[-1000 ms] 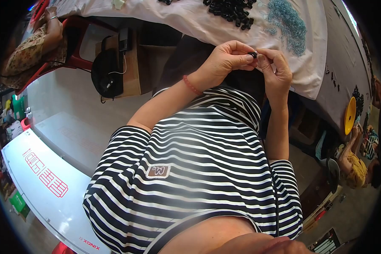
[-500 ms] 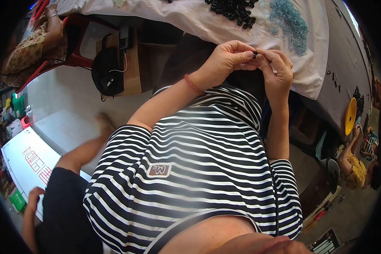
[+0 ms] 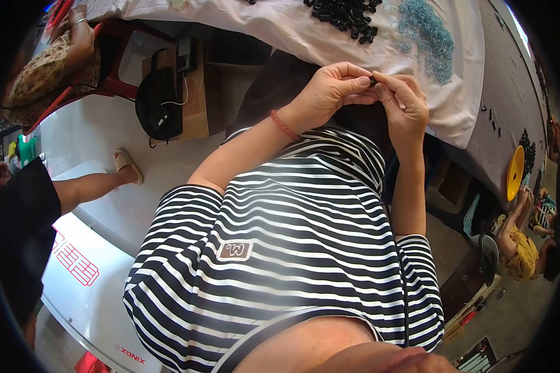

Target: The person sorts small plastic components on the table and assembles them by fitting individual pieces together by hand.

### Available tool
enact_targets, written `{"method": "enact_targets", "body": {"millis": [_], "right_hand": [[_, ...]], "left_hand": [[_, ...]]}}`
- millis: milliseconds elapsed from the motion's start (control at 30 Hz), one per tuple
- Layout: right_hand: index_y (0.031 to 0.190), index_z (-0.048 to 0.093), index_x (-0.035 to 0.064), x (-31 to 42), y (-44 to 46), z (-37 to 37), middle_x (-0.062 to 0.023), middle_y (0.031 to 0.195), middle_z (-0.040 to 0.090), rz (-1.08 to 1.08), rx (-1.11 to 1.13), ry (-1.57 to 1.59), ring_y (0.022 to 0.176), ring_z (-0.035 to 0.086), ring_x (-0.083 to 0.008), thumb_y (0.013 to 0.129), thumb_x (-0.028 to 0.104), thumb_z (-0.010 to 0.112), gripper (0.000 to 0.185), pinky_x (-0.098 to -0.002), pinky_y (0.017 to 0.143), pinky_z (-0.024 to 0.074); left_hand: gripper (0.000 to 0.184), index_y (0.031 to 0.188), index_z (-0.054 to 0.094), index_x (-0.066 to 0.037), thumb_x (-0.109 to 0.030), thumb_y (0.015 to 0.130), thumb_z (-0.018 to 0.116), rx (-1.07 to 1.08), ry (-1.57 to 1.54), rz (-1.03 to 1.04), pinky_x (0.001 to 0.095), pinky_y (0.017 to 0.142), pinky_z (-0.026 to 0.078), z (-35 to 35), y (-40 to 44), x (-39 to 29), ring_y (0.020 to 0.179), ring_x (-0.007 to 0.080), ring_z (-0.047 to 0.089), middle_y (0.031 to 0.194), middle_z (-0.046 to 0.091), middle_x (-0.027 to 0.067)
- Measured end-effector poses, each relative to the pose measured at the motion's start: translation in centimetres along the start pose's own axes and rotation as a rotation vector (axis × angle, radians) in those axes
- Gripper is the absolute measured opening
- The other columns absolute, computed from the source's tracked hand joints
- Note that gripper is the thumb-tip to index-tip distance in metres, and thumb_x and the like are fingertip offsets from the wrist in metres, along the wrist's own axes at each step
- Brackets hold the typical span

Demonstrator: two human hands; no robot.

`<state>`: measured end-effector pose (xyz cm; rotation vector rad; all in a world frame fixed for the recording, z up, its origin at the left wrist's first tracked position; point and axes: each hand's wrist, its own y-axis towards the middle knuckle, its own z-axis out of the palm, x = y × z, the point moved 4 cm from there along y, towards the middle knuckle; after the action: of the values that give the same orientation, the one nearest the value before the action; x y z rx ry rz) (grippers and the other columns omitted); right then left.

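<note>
Just off the edge of the cloth-covered table (image 3: 261, 31), my left hand (image 3: 336, 90) pinches a small black piece (image 3: 373, 81) between thumb and fingertips. Against it from the other side is my right hand (image 3: 404, 102), its thumb and index finger closed at the same piece. The fingers hide most of the piece. On the white cloth beyond my hands lie a heap of small black pieces (image 3: 348, 17) and a spread of tiny blue-grey beads (image 3: 428, 37).
A person in dark clothing (image 3: 18, 230) is at the left. Another person sits on a red chair (image 3: 115, 87) at the upper left. A cardboard box (image 3: 196, 93) stands under the table. A yellow dish (image 3: 515, 173) and a person in yellow (image 3: 518, 252) are at the right.
A person has come into view at the lower left and moved further up and left, one foot forward. My hands stay together at the black piece, with small finger shifts.
</note>
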<state>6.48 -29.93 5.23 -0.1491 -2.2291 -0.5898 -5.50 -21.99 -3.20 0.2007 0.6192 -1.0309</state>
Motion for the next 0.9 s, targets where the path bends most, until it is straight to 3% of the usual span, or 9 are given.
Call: {"method": "enact_targets", "body": {"millis": [100,200,300,433,467,567,900], "right_hand": [[0.107,0.074,0.0027,-0.6,0.3,0.1,-0.0067,0.088,0.067,0.075,0.045,0.151,0.082,0.064,-0.0140,0.091,0.000,0.066,0.019,-0.0265,0.072,0.0493],[0.111,0.073,0.0026,-2.0,0.5,0.3,-0.0043,0.092,0.067,0.241,0.082,0.394,0.085,0.063,-0.0125,0.092,0.003,0.066,0.020,-0.0255,0.077,0.0496],[0.113,0.072,0.0016,-4.1,1.9,0.8,-0.0023,0.093,0.066,0.296,-0.052,0.284,0.085,0.064,-0.0116,0.092,0.005,0.068,0.022,-0.0261,0.076,0.0493],[0.109,0.073,0.0087,-5.5,5.3,3.2,-0.0060,0.091,0.069,-0.133,-0.083,-0.043,0.086,0.065,-0.0161,0.088,0.007,0.070,0.021,-0.0301,0.077,0.0476],[0.104,0.074,0.0144,-5.9,5.9,4.1,-0.0044,0.091,0.068,-0.248,-0.114,-0.158,0.086,0.064,-0.0195,0.085,0.010,0.072,0.020,-0.0333,0.079,0.0423],[0.102,0.074,0.0176,-5.8,7.2,6.3,0.0000,0.089,0.067,-0.374,-0.143,-0.355,0.086,0.064,-0.0196,0.083,0.015,0.074,0.019,-0.0357,0.081,0.0370],[0.096,0.069,0.0144,-5.9,8.5,8.1,-0.0032,0.091,0.062,-0.365,-0.034,-0.518,0.087,0.062,-0.0240,0.083,0.020,0.073,0.015,-0.0402,0.082,0.0357]], "left_hand": [[0.020,0.115,0.062,0.003,-0.009,0.099,0.061,0.003,-0.019,0.008,0.0326,0.091,0.060,-0.1,0.0,0.0,0.101,0.0239,0.071,0.108,0.069,0.0159],[0.020,0.115,0.061,0.002,-0.010,0.100,0.060,0.006,-0.037,0.014,0.0339,0.092,0.059,-0.1,0.0,0.0,0.103,0.0267,0.070,0.110,0.069,0.0187],[0.019,0.115,0.061,0.001,-0.011,0.100,0.059,0.017,-0.050,0.017,0.0351,0.092,0.059,-0.1,0.1,-0.2,0.103,0.0280,0.070,0.112,0.069,0.0208],[0.019,0.115,0.061,0.000,-0.012,0.101,0.059,0.041,-0.068,0.002,0.0349,0.091,0.059,0.1,0.0,-0.7,0.102,0.0277,0.071,0.111,0.069,0.0209],[0.019,0.115,0.061,0.000,-0.013,0.101,0.059,0.048,-0.066,0.008,0.0348,0.090,0.059,0.1,0.0,-0.8,0.102,0.0276,0.071,0.111,0.069,0.0208],[0.019,0.115,0.062,0.000,-0.013,0.101,0.059,0.063,-0.061,0.016,0.0345,0.089,0.059,0.1,-0.1,-0.9,0.101,0.0273,0.071,0.111,0.070,0.0204],[0.019,0.115,0.062,-0.001,-0.013,0.100,0.060,0.060,-0.088,0.007,0.0338,0.086,0.059,-0.1,-0.3,-1.2,0.098,0.0256,0.071,0.110,0.071,0.0186]]}}
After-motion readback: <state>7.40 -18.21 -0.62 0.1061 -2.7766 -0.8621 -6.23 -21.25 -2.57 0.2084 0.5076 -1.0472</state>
